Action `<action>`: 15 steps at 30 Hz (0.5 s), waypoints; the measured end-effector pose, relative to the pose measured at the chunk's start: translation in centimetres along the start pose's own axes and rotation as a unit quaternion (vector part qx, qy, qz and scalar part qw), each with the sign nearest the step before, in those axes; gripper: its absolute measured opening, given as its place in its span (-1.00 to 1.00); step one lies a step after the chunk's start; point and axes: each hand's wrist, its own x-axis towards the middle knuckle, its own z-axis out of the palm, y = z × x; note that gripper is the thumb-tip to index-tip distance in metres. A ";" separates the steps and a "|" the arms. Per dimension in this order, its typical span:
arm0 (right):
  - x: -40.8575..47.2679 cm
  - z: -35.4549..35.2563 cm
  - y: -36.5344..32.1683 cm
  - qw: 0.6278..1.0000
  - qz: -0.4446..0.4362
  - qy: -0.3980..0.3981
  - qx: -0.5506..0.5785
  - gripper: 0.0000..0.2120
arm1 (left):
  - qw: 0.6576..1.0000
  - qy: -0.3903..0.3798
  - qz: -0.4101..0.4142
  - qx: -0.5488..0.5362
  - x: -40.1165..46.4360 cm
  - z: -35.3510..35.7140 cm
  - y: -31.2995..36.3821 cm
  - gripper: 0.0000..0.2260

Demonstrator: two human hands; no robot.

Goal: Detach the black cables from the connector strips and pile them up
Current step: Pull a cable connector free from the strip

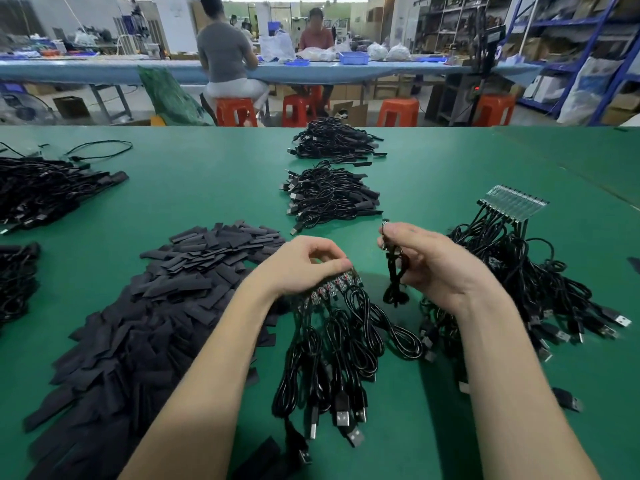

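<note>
Above the green felt desk point(214, 174), the left hand point(304, 265) grips a narrow connector strip point(332, 287) trailing glossy black looped cables point(343, 344) (USB plugs dangling); the right hand point(426, 261) pinches one detached coiled cable point(394, 271).

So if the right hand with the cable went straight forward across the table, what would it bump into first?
Probably the nearer cable pile, just beyond the right hand and the detached cable it holds. Depth is hard to judge, so it might pass alongside.
</note>
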 end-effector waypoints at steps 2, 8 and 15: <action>-0.3 0.2 -0.8 0.997 -0.045 0.055 -0.036 -0.74 | 0.993 0.089 -0.004 0.076 -0.1 1.1 0.3 -0.86; 0.0 2.9 -0.6 0.974 -0.133 0.169 -0.071 -0.96 | 0.933 0.127 0.044 -0.334 0.2 5.0 3.4 -0.89; -0.2 3.3 -0.4 0.978 -0.060 0.187 -0.075 -0.95 | 0.878 0.102 0.003 -0.467 -0.1 6.2 2.6 -0.76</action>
